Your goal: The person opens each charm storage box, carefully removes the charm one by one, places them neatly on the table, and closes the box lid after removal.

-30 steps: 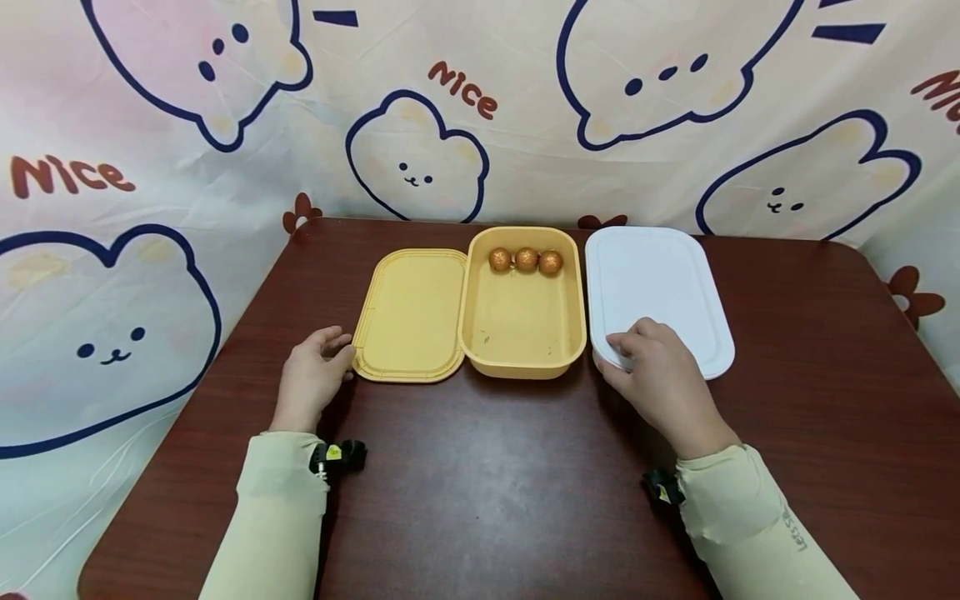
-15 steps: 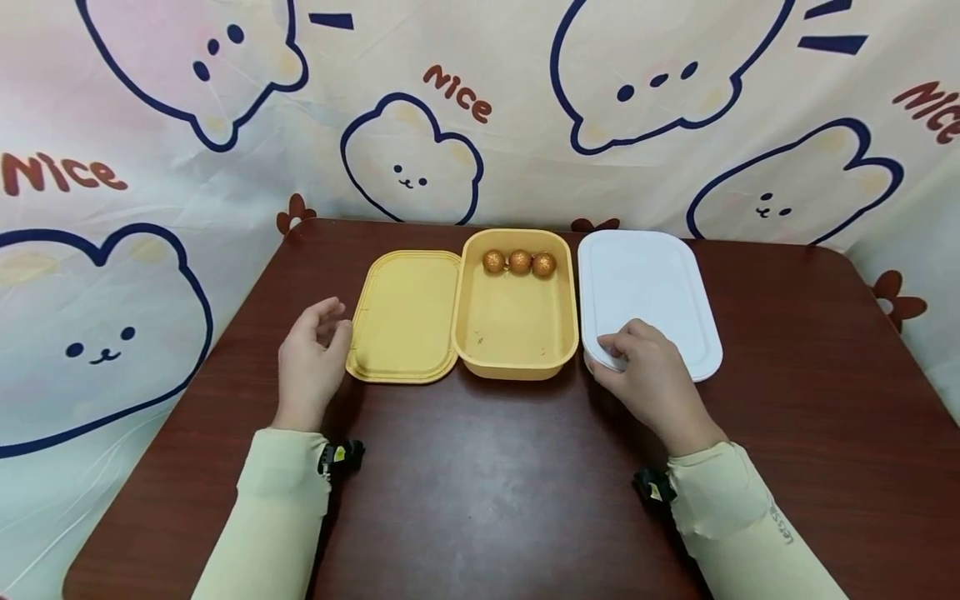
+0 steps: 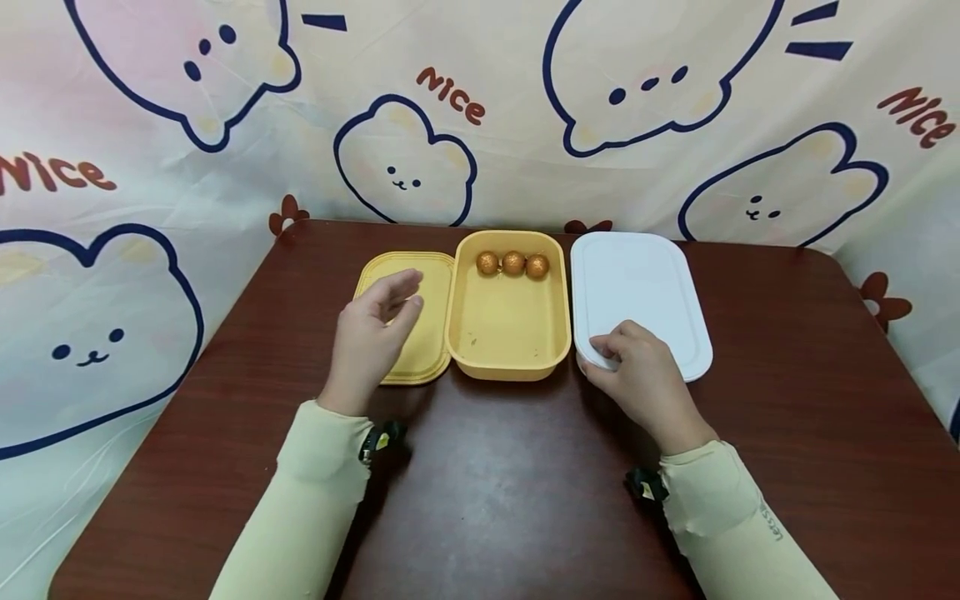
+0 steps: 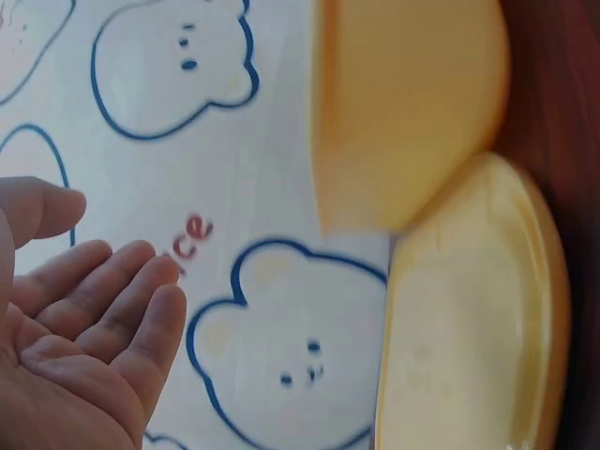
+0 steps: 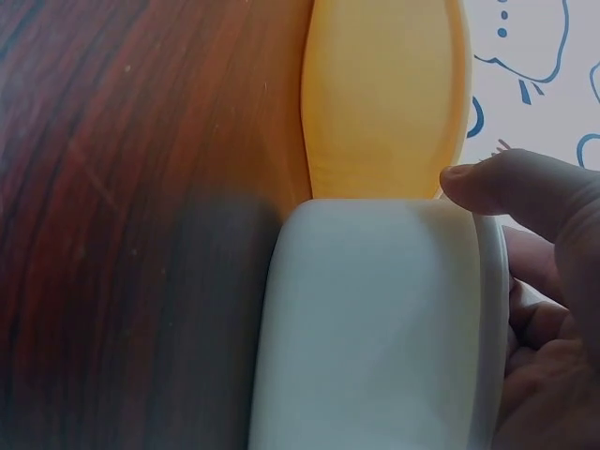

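Observation:
A yellow plastic box (image 3: 512, 321) stands open at the back middle of the table, with three golden-brown balls (image 3: 513, 263) lined up near its far end. Left of it lies a flat yellow lid (image 3: 427, 342). My left hand (image 3: 371, 333) hovers over that lid, fingers loosely extended and holding nothing; the left wrist view shows its bare palm (image 4: 84, 356). On the right stands a white box with a white lid (image 3: 637, 283). My right hand (image 3: 648, 379) grips the lid's near left corner, thumb against the rim and fingers bent over the top.
The dark brown table (image 3: 495, 483) stretches in front of the boxes. A cream cloth (image 3: 517, 117) with bear drawings hangs right behind the table. Both wrists carry small black cameras. The yellow box sits between the yellow lid and the white box.
My left hand has risen from the yellow lid's left edge and moved right, over the lid. The right hand stays at the white lid's corner. The head view has shifted slightly.

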A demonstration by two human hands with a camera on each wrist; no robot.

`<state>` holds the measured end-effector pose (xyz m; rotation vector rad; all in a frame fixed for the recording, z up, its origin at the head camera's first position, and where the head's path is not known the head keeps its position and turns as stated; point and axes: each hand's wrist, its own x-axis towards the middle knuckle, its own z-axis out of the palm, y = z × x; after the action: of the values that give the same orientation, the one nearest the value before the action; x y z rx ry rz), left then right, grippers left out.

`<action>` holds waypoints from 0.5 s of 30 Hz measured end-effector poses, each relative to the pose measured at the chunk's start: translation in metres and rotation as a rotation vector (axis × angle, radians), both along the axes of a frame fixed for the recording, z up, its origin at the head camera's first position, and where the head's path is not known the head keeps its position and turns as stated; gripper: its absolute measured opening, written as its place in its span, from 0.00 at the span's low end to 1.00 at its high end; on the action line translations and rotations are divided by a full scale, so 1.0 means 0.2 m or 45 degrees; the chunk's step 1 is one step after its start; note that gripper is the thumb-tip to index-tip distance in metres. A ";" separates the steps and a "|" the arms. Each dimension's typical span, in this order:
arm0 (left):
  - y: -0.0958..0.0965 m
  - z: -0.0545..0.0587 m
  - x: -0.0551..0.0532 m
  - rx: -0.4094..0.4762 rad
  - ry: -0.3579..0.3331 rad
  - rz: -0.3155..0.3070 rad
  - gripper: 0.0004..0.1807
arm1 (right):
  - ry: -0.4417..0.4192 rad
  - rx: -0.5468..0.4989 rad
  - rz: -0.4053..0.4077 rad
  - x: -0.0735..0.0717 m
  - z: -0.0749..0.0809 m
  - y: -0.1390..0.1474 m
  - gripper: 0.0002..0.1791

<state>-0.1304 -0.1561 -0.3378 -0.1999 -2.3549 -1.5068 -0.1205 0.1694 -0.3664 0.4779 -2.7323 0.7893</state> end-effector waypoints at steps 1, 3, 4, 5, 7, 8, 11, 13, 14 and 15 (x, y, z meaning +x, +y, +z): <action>0.03 0.01 -0.01 0.018 -0.004 -0.025 0.18 | 0.003 -0.001 0.000 0.00 0.00 0.00 0.14; 0.09 0.01 -0.02 0.051 -0.010 -0.067 0.18 | 0.012 -0.001 0.003 0.00 0.00 0.00 0.14; 0.13 0.01 -0.02 0.069 -0.011 -0.089 0.18 | 0.017 0.000 0.005 0.00 0.00 0.00 0.13; 0.16 0.01 -0.03 0.083 -0.012 -0.108 0.18 | 0.023 0.001 0.007 0.00 0.00 0.00 0.13; 0.22 0.00 -0.04 0.105 -0.021 -0.145 0.18 | 0.033 -0.001 0.014 0.00 -0.01 0.00 0.13; 0.25 0.00 -0.04 0.120 -0.026 -0.166 0.18 | 0.040 -0.003 0.019 0.00 -0.01 0.00 0.13; 0.34 0.00 -0.05 0.138 -0.039 -0.217 0.17 | 0.053 -0.010 0.023 0.00 -0.01 0.01 0.13; 0.40 0.00 -0.05 0.153 -0.048 -0.248 0.17 | 0.054 -0.011 0.021 0.00 -0.01 0.01 0.13; 0.43 0.00 -0.06 0.166 -0.052 -0.264 0.16 | 0.053 -0.011 0.018 0.00 -0.01 0.01 0.12; 0.46 -0.01 -0.06 0.177 -0.060 -0.279 0.16 | 0.051 -0.011 0.016 0.00 -0.01 0.01 0.12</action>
<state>-0.1422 -0.0638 -0.3388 -0.4032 -2.3140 -1.7876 -0.1206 0.1712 -0.3681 0.5039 -2.6902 0.7860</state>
